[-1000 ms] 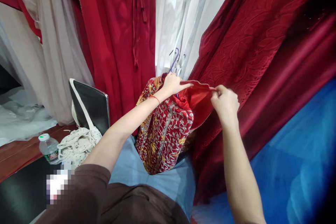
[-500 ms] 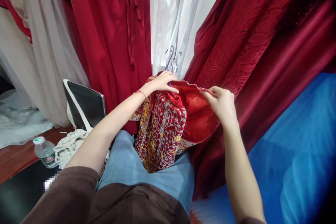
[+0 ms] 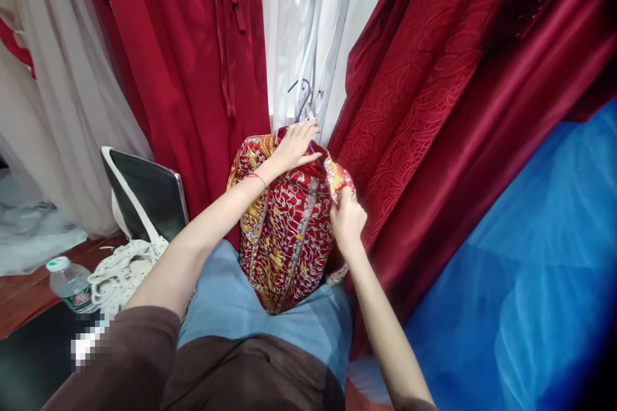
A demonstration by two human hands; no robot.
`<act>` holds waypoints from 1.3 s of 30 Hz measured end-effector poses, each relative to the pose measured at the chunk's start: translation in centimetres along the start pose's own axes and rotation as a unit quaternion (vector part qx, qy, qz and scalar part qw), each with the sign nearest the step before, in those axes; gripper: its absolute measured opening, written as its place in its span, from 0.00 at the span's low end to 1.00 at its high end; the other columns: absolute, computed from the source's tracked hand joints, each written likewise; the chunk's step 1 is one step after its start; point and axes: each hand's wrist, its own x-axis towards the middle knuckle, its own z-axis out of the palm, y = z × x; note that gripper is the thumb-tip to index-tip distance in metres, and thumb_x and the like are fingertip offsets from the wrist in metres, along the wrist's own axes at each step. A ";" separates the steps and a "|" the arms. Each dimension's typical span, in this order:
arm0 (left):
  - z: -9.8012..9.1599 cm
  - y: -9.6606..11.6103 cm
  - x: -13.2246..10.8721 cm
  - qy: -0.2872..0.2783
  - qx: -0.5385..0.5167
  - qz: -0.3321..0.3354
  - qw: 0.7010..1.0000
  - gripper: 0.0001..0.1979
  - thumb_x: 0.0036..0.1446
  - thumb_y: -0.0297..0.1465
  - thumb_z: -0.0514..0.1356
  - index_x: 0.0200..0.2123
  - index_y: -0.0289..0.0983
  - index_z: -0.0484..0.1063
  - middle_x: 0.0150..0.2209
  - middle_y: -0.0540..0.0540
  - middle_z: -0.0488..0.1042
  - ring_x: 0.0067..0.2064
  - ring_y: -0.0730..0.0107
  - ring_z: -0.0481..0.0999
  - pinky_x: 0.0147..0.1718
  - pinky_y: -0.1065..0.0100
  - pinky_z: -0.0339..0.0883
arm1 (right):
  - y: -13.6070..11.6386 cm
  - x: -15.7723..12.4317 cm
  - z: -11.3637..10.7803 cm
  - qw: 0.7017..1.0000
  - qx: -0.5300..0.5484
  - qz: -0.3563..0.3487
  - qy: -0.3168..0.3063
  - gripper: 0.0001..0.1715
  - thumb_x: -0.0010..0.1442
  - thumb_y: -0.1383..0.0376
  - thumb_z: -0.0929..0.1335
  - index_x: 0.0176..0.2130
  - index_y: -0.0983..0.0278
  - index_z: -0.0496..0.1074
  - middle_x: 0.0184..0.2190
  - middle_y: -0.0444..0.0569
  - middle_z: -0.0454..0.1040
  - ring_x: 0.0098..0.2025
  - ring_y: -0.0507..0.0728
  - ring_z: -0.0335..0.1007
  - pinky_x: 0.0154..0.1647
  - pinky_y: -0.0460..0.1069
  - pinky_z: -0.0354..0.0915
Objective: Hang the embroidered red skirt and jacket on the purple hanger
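Pinching the front edge of the garment (image 3: 284, 250) in right grip (image 3: 348, 217); resting left grip (image 3: 294, 146), spread, on its top. Already on hanger (image 3: 305, 103), against jeans (image 3: 212, 305); seemingly not yet flat along the edge.

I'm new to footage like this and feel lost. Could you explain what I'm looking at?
There is no machine here: a person works with two bare hands, seen by a camera worn on their head, looking forward and down. The right hand pinches the edge of a red garment with gold and silver patterning. The left hand lies over its top, fingers extended; whether it grasps anything is hidden. A purple hanger hook shows just above. At the left of the picture, a clear bottle and a spotted white cloth item sit next to each other, near a dark surface.
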 end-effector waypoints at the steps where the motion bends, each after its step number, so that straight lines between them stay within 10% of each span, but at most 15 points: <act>1: -0.1 -0.6 -0.9 0.023 -0.001 -0.034 0.999 0.27 0.61 0.37 0.59 0.61 0.36 0.63 0.66 0.34 0.63 0.67 0.48 0.59 0.64 0.50 0.53 | 0.4 0.5 0.5 1.000 0.001 -0.001 0.003 0.19 0.65 0.66 0.58 0.52 0.66 0.67 0.37 0.56 0.76 0.31 0.59 0.71 0.31 0.50 0.57; 6: -0.2 -6.9 -5.7 0.024 0.003 -0.215 0.976 0.40 0.50 0.48 0.66 0.61 0.34 0.60 0.63 0.30 0.64 0.64 0.44 0.61 0.64 0.48 0.51 | 1.9 1.7 1.2 0.997 0.050 0.050 0.015 0.21 0.63 0.64 0.61 0.55 0.68 0.64 0.35 0.55 0.77 0.33 0.61 0.73 0.33 0.51 0.60; 11: -1.6 -10.9 -6.9 -0.060 -0.022 -0.165 0.984 0.28 0.52 0.54 0.63 0.44 0.36 0.69 0.45 0.39 0.75 0.47 0.55 0.72 0.55 0.57 0.60 | 2.7 1.3 0.8 0.994 0.007 0.101 0.042 0.30 0.63 0.55 0.63 0.59 0.69 0.63 0.42 0.62 0.75 0.36 0.64 0.74 0.34 0.53 0.63; 19: -5.8 -9.0 -8.1 -0.039 0.071 -0.184 0.980 0.24 0.61 0.54 0.53 0.34 0.39 0.71 0.33 0.43 0.77 0.34 0.60 0.74 0.34 0.65 0.59 | 5.1 2.4 -2.3 0.985 0.171 0.023 -0.002 0.15 0.64 0.63 0.61 0.45 0.67 0.71 0.35 0.58 0.77 0.34 0.62 0.73 0.38 0.52 0.64; 26: -9.3 -6.2 -7.9 -0.024 0.113 -0.197 0.973 0.24 0.61 0.54 0.54 0.31 0.39 0.74 0.30 0.43 0.79 0.33 0.59 0.76 0.30 0.65 0.54 | 2.7 3.0 -6.6 0.994 -0.080 0.071 -0.015 0.18 0.66 0.66 0.60 0.50 0.69 0.72 0.38 0.64 0.78 0.38 0.65 0.76 0.38 0.52 0.63; 34: -7.7 -6.3 -7.4 -0.081 0.166 -0.229 0.956 0.27 0.66 0.53 0.47 0.40 0.41 0.77 0.37 0.40 0.82 0.40 0.53 0.78 0.31 0.65 0.52 | -2.6 4.0 -13.6 0.976 -0.184 0.083 0.078 0.17 0.64 0.70 0.59 0.46 0.72 0.74 0.37 0.68 0.77 0.40 0.69 0.77 0.39 0.55 0.64; 39: -7.3 -5.6 -7.6 -0.097 0.155 -0.249 0.951 0.31 0.68 0.54 0.42 0.42 0.39 0.77 0.41 0.36 0.81 0.44 0.49 0.78 0.34 0.63 0.56 | -7.8 -0.5 -7.6 0.982 -0.187 0.001 0.017 0.20 0.64 0.76 0.56 0.45 0.73 0.74 0.31 0.64 0.76 0.35 0.64 0.77 0.36 0.53 0.66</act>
